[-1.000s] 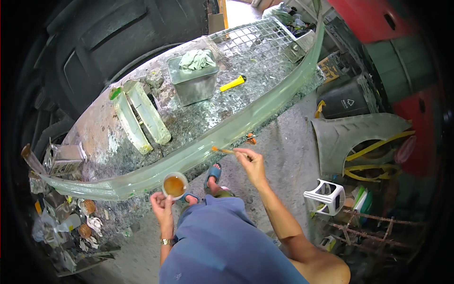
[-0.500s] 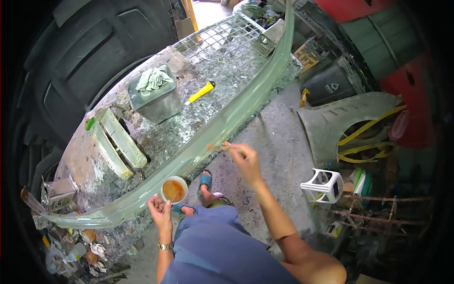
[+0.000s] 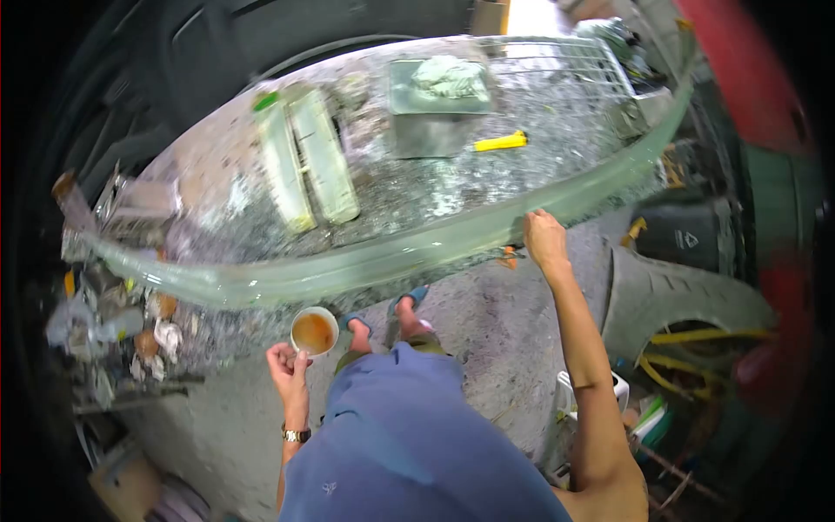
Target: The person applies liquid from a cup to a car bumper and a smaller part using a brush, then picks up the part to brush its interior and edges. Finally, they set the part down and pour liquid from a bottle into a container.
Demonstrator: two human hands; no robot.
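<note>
My left hand [image 3: 291, 370] grips the rim of a white cup [image 3: 315, 331] holding amber-brown liquid, just in front of a long, curved, glossy pale-green strip [image 3: 391, 254]. My right hand [image 3: 545, 239] is closed, with its fingertips at the strip's near edge, right of the middle. The small brush seen in it earlier is now hidden by the fingers. A small orange thing [image 3: 509, 257], too blurred to name, shows beneath the strip beside that hand.
Behind the strip, the speckled table [image 3: 409, 196] bears a metal can [image 3: 435, 130] with a crumpled cloth [image 3: 450, 78], a yellow cutter knife [image 3: 501, 142] and two pale-green moulded pieces [image 3: 323, 157]. A grey fender [image 3: 670, 296] stands right, with litter [image 3: 113, 322] at left.
My view has turned, so the strip lies more level across it. My right hand has moved rightward along the strip and up to it. My left hand still holds the cup.
</note>
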